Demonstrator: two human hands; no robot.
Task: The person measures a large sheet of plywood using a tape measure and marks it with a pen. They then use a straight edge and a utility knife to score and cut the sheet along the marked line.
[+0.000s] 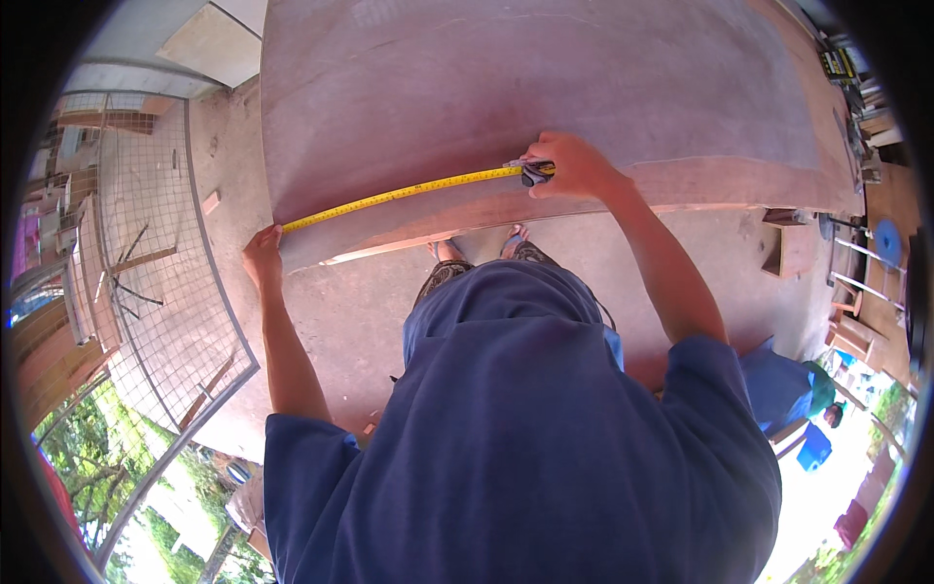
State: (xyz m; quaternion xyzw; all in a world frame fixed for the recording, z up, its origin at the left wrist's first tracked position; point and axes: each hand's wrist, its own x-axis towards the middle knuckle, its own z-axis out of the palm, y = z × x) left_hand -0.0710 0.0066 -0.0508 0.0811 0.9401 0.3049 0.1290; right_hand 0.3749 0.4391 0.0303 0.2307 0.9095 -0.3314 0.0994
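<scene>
A yellow tape measure blade stretches across a large dusky wooden panel, near its front edge, rising slightly from left to right. My left hand pinches the blade's end at the panel's left corner. Farther right, my right hand is closed round the dark and silver tape case, resting over the panel. The lighter wooden strip along the panel's front edge runs just below the blade. My sandalled feet are on the concrete floor beneath that edge.
A wire mesh fence with timber behind it stands at left. A pale board lies at upper left. Wooden boxes and stacked items line the right. A person in green is at lower right, near a blue bin.
</scene>
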